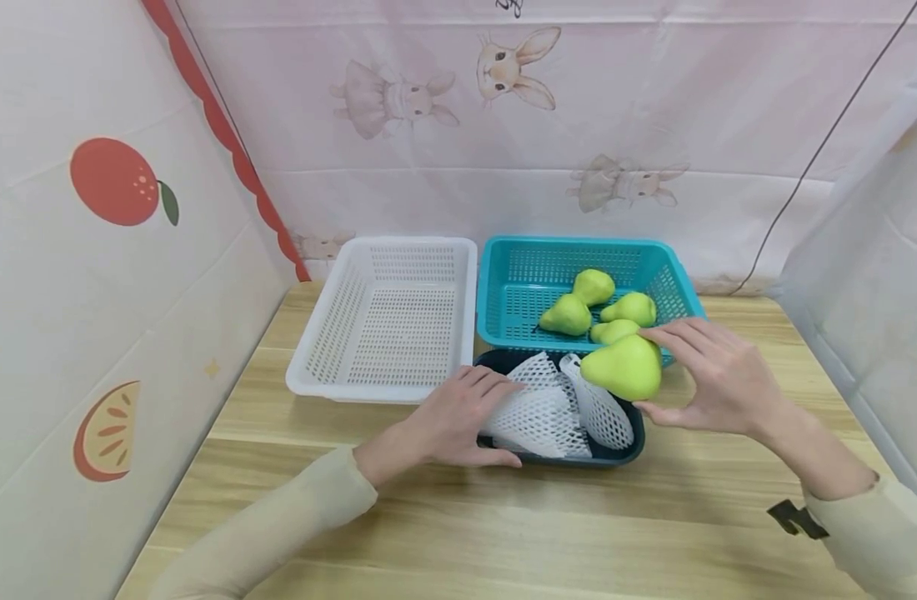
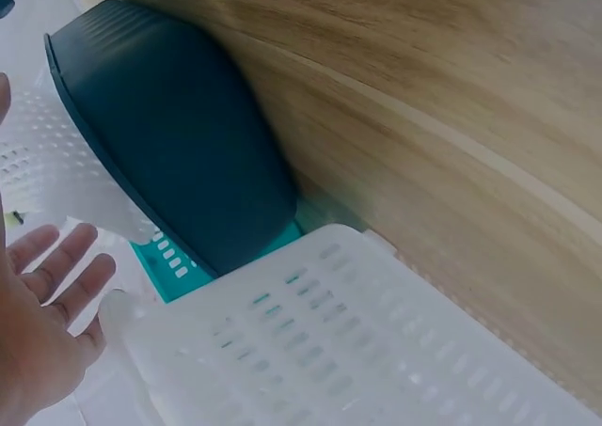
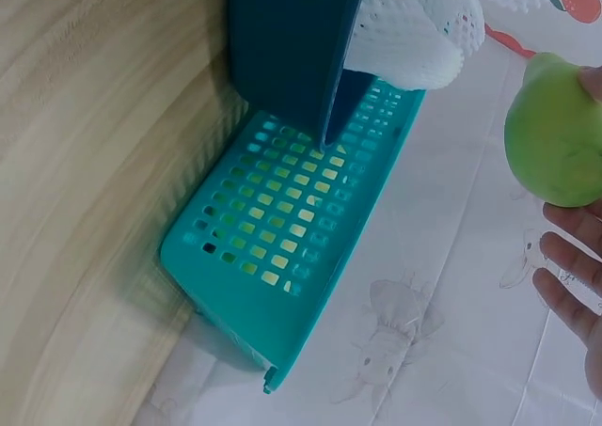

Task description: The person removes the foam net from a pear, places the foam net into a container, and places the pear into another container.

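Observation:
My right hand (image 1: 717, 377) grips a green pear (image 1: 625, 368) between thumb and fingers, raised above the right end of a dark blue bin (image 1: 629, 450). The right wrist view also shows this pear (image 3: 555, 134) held up over the bin's level. White foam net sleeves (image 1: 537, 417) lie in the bin. At its left end is my left hand (image 1: 458, 417), its fingers reaching over the sleeves and its thumb near the front rim. Those fingers (image 2: 73, 261) look extended and spread in the left wrist view. Several more pears (image 1: 566, 315) lie in a teal basket (image 1: 578, 247) behind the bin.
A white perforated basket (image 1: 319, 388) stands left of the teal one, with nothing in it. Both baskets sit toward the back of the wooden table (image 1: 503, 533). Printed cloth (image 1: 428, 200) hangs behind and at both sides.

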The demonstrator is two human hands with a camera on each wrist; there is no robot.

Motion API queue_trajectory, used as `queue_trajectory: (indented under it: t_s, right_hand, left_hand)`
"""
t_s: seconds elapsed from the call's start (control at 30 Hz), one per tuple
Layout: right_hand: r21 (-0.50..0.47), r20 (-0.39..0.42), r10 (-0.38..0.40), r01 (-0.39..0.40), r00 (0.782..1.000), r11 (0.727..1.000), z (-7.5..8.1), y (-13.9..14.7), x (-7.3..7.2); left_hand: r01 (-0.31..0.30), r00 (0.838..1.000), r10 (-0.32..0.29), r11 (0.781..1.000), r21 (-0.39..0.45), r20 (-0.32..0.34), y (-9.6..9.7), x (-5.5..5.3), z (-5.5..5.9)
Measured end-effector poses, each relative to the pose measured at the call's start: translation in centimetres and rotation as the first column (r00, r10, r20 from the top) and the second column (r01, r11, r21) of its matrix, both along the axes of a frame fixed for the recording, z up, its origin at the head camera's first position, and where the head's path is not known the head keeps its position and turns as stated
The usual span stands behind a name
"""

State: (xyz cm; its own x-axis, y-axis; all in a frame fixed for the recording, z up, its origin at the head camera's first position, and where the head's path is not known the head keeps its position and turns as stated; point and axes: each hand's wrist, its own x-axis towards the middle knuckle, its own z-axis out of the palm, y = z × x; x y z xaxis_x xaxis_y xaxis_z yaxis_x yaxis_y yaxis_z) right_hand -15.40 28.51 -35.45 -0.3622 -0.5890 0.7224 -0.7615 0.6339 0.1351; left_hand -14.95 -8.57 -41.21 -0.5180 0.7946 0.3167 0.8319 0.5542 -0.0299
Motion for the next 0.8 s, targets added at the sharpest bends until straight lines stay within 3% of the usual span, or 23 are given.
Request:
queue_trajectory:
  t_s: [0.5, 0.8]
  right_hand:
    - [0.045, 0.068, -0.022, 0.019, 0.997, 0.999, 0.9, 1.0, -2.5]
    - [0.088, 0.111, -0.03, 0.02, 0.993, 0.996, 0.6, 1.4, -4.5]
  left_hand:
    - [-0.07, 0.997, 0.074, 0.993, -0.091, 0.032, -2.9, 0.3, 0.5]
    - [-0.121, 0.993, 0.119, 0.98, -0.161, -0.02, -4.7, -0.1, 0.6]
